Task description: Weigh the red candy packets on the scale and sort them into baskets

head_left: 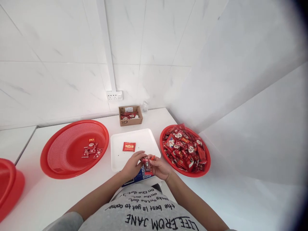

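My left hand (133,165) and my right hand (161,167) meet over the front edge of a weighing scale. Between them they hold a small red snack packet (147,165), fingers closed on it from both sides. A bit of orange-red shows at my right fingertips, too small to make out. Beneath is the scale's white tray (117,141), with its blue keypad panel (137,178) partly covered by my hands. One flat red packet with yellow lettering (129,147) lies on the tray, amid a few dark crumbs.
On the right stands a red basket (166,156) heaped with red packets. A larger red mesh basket (60,150) on the left holds several packets. Behind the scale are a cardboard box (131,122) with packets and a clear cup (145,107). Another red basket (14,189) sits far left.
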`<state>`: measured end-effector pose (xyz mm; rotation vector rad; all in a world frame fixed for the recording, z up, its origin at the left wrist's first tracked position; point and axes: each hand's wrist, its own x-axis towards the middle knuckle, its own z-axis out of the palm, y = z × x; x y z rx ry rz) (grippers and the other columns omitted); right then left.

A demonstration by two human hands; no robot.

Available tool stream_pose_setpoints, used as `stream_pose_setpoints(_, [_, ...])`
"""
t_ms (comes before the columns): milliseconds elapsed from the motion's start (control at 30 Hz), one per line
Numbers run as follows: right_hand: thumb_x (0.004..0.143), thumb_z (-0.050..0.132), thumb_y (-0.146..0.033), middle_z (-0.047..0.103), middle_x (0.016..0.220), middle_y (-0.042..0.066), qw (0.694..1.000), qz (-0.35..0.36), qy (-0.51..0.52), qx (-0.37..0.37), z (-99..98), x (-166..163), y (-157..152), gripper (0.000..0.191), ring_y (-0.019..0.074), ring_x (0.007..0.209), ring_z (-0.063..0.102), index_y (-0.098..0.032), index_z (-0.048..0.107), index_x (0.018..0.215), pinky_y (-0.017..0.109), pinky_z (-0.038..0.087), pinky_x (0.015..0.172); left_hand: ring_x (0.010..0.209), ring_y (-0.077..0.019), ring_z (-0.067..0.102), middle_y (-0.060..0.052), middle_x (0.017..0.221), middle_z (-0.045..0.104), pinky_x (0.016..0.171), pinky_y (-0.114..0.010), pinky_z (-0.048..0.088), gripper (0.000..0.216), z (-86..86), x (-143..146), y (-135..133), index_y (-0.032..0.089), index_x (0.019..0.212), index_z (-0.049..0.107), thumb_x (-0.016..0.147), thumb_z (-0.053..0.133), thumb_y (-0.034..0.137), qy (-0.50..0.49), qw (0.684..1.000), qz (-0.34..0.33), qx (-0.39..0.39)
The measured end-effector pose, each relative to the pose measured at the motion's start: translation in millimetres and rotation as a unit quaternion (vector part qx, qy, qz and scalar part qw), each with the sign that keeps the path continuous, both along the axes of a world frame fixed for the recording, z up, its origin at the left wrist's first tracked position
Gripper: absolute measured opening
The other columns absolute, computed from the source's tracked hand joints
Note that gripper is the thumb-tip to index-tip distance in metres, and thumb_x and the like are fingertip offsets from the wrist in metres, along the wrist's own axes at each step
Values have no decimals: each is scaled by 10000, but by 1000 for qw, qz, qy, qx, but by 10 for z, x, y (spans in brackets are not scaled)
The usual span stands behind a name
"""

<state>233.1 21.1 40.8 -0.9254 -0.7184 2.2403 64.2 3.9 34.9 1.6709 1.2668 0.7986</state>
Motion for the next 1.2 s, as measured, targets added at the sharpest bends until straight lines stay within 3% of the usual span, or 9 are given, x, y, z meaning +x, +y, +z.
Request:
stream_pose_setpoints(100, [587,734,-301,621,781,-22,1000,-10,-7,-18,-30,-37,-34,364,118,680,595,-214,508,858,251,458,653,938,-192,573,-44,1011,643,838,-312,421,270,-41,-28,-43,231,1027,569,807,413,251,-30,997,12,-71])
stream_pose_setpoints(267, [624,706,-272,654,810,4,994,-86,-62,-39,-150,33,49,359,135,699,624,-212,504,915,282,490,661,683,-197,599,-38,755,654,662,-301,418,348,-158,-244,-76,195,1077,483,801,432,401,22,979,112,-171])
stream_pose_setpoints(400, [631,691,-251,643,756,4,975,-180,-131,-25,-265,-25,186,250,125,665,621,-202,497,779,276,499,671,734,-211,598,-43,749,639,671,-294,391,360,-176,-454,-35,213,1052,499,812,405,465,96,974,133,-157])
stream_pose_setpoints(500, [658,649,-255,629,764,3,960,-192,-203,25,-312,-129,295,204,127,687,616,-201,506,794,290,499,697,805,-240,598,-72,853,650,685,-308,379,402,-161,-526,1,240,1099,506,828,365,501,157,967,137,-144])
stream_pose_setpoints(600, [706,576,-287,629,844,28,918,-160,-331,147,-329,-194,366,158,156,779,606,-198,549,835,330,499,734,853,-268,589,-101,934,647,692,-329,380,436,-152,-537,7,252,1191,464,847,331,483,228,953,142,-139])
stream_pose_setpoints(700, [764,490,-257,627,972,56,832,-96,-444,319,-341,-202,370,182,179,925,576,-200,606,892,364,459,850,905,-274,568,-110,972,627,711,-345,400,444,-161,-539,-23,250,1244,428,859,322,443,287,942,134,-108])
stream_pose_setpoints(800, [784,440,-162,557,1189,68,756,8,-491,432,-372,-212,324,311,184,1110,495,-216,621,1031,369,371,974,1044,-271,498,-105,1123,564,816,-380,405,421,-197,-546,-53,256,1254,437,859,355,377,323,940,110,-11])
stream_pose_setpoints(967, [751,443,-76,383,1387,54,667,163,-526,501,-439,-284,268,523,221,1311,254,-234,497,1246,410,261,1052,1287,-273,269,-62,1360,398,1028,-443,276,410,-374,-554,-13,256,1233,485,828,425,229,305,946,39,103])
stream_pose_setpoints(1200, [775,399,-85,364,1399,68,633,188,-549,512,-433,-337,311,533,231,1307,254,-196,445,1294,393,258,1053,1302,-277,255,-82,1364,402,1035,-475,270,390,-597,-525,175,239,1235,493,860,387,229,307,948,13,81])
